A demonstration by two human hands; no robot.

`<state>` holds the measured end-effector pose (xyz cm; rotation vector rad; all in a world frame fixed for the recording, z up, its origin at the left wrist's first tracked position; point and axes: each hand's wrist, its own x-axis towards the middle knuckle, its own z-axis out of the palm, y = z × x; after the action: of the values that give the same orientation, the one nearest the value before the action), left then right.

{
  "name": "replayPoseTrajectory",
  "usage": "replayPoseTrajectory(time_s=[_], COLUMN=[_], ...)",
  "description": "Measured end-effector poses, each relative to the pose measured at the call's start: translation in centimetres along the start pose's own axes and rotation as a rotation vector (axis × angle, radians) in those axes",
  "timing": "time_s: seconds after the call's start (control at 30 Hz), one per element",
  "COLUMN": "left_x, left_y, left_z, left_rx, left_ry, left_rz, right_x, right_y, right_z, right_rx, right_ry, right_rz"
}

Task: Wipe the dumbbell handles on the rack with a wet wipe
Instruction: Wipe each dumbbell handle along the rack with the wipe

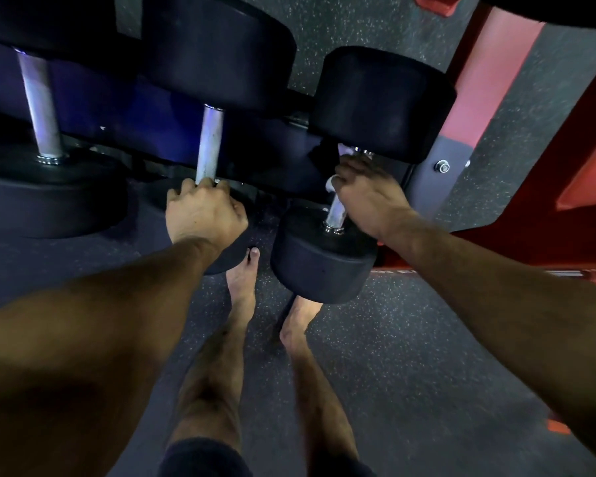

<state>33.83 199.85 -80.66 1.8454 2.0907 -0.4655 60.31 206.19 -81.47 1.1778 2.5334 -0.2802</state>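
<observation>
Three black dumbbells lie on the rack, handles pointing towards me. My right hand [369,194] is wrapped around the metal handle [336,213] of the right dumbbell [324,259], pressing a white wet wipe [331,183] against it; bits of wipe show above and left of my fingers. My left hand [203,211] grips the near end of the middle dumbbell's silver handle [210,142]. The left dumbbell's handle [40,108] stands free.
The red rack frame [496,74] rises at the right, with a bolt [442,166] on its grey bracket. My bare feet [243,280] stand on speckled rubber floor right under the dumbbell heads. More black weights hang overhead.
</observation>
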Motion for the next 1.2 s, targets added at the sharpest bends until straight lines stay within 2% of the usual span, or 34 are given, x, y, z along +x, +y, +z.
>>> replayPoseTrajectory(time_s=[0.07, 0.2, 0.23, 0.3, 0.33, 0.4, 0.47, 0.53, 0.63, 0.67, 0.77, 0.83, 0.9, 1.03, 1.1, 1.2], left_x=[-0.1, 0.1, 0.0, 0.0, 0.0, 0.0, 0.0, 0.0, 0.0, 0.0, 0.0, 0.0, 0.0, 0.2, 0.1, 0.0], left_y=[0.0, 0.0, 0.0, 0.0, 0.0, 0.0, -0.1, -0.1, -0.1, -0.1, -0.1, -0.2, -0.2, -0.1, -0.2, -0.2], left_z=[-0.1, 0.0, 0.1, 0.1, 0.1, 0.0, 0.0, -0.1, 0.1, 0.2, 0.3, 0.3, 0.3, 0.1, 0.1, 0.3], left_rx=[-0.006, -0.009, -0.007, -0.002, 0.001, -0.002, -0.01, -0.008, -0.012, -0.01, -0.003, -0.012, -0.014, -0.03, -0.032, -0.034], left_ry=[-0.007, -0.009, -0.004, 0.001, 0.001, -0.005, -0.014, -0.015, -0.017, -0.012, 0.0, 0.007, 0.008, -0.004, -0.015, -0.013], left_rz=[0.002, 0.003, 0.004, 0.003, 0.0, -0.005, -0.003, -0.003, -0.004, 0.0, 0.004, -0.001, -0.006, -0.009, -0.014, -0.014], right_x=[-0.8, -1.5, -1.3, -0.7, -0.3, 0.0, -0.5, -1.4, -2.6, -2.7, -1.9, -1.4, -1.7, -3.4, -2.6, -0.8], right_y=[-1.2, -3.1, -2.9, -1.6, -0.7, 0.4, -0.3, -1.8, -3.6, -3.6, -2.0, -1.8, -2.7, -4.1, -3.4, -1.8], right_z=[0.8, 2.7, 2.3, 1.2, 0.4, -0.7, -0.7, 0.2, 0.9, 0.6, -0.4, -0.8, -0.5, 0.4, -0.1, -1.3], right_rx=[-0.045, 0.054, 0.077, 0.069, 0.051, 0.042, -0.023, -0.064, -0.037, -0.037, 0.035, 0.073, 0.034, 0.15, 0.276, 0.304], right_ry=[-0.008, -0.206, -0.212, -0.113, -0.036, -0.008, 0.008, -0.023, -0.203, -0.186, 0.001, -0.003, -0.02, -0.167, -0.13, -0.03], right_rz=[-0.024, -0.161, -0.186, -0.18, -0.139, -0.011, 0.034, -0.02, -0.141, -0.141, 0.004, 0.069, 0.054, 0.048, 0.177, 0.334])
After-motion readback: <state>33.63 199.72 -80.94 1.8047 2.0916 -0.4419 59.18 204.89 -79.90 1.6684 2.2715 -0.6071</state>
